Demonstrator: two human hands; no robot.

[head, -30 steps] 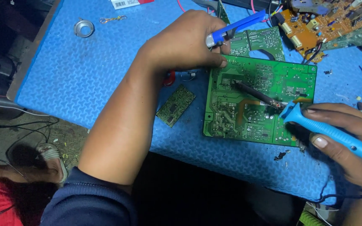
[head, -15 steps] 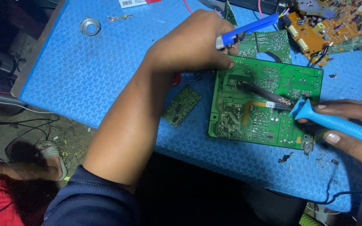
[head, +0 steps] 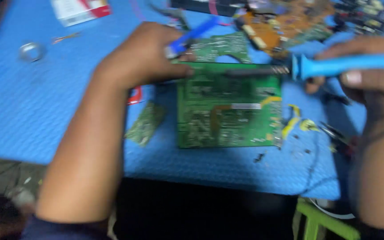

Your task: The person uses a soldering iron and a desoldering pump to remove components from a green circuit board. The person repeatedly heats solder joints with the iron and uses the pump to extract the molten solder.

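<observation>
At the far left of the blue mat lies a small metal ring, with a red and white box beyond it at the far edge. Next comes the left hand, its forearm reaching in from the near left; its fingers are curled around a blue tool with a metal end, gripped at the far left corner of the big board. Below the wrist a small green circuit board lies tilted on the mat, just beside a red scrap. The large green circuit board lies flat in the middle of the mat, solder side up. Beyond it sit another green board and an orange-brown board. Over the large board's far edge runs the dark tip of a blue soldering iron, lying nearly level and pointing left. The right hand clasps its handle at the right. Yellow bits lie on the mat just right of the board. The picture is blurred, so fine detail cannot be told.
</observation>
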